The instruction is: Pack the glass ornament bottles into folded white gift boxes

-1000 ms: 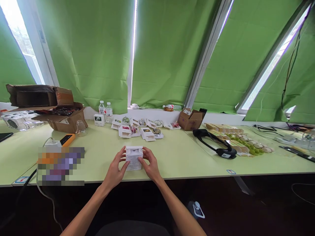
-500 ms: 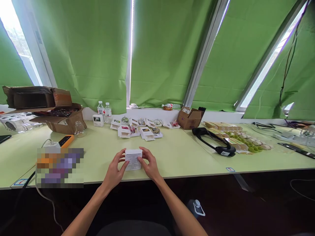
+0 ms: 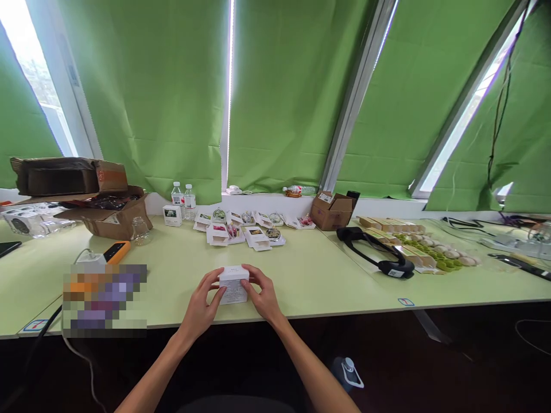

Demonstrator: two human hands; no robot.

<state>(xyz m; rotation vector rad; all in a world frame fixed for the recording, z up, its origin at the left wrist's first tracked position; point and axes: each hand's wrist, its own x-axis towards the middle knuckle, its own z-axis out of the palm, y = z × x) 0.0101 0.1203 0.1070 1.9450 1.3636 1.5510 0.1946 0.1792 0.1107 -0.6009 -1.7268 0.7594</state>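
A small white box (image 3: 233, 289) with fine grey print on its near side stands at the table's front edge, its top facing up. My left hand (image 3: 203, 301) grips it from the left, thumb on the printed face and fingers at the upper rear corner. From the right, my right hand (image 3: 263, 293) holds it the same way. Beyond them lie several flattened white boxes (image 3: 257, 237) with clear-wrapped ornaments on them. One closed white box (image 3: 173, 215) with a dark picture stands farther left.
Brown cartons (image 3: 114, 221) are stacked at the left, near an orange power strip (image 3: 117, 251). Two water bottles (image 3: 189, 202) stand at the back. To the right are a small carton (image 3: 331, 210), a black headset (image 3: 394, 265) and green egg-tray-like holders (image 3: 450, 263). A pixelated patch covers the left front.
The box has tipped slightly, so more of its top face shows. Both hands keep their hold. The whole view has shifted slightly.
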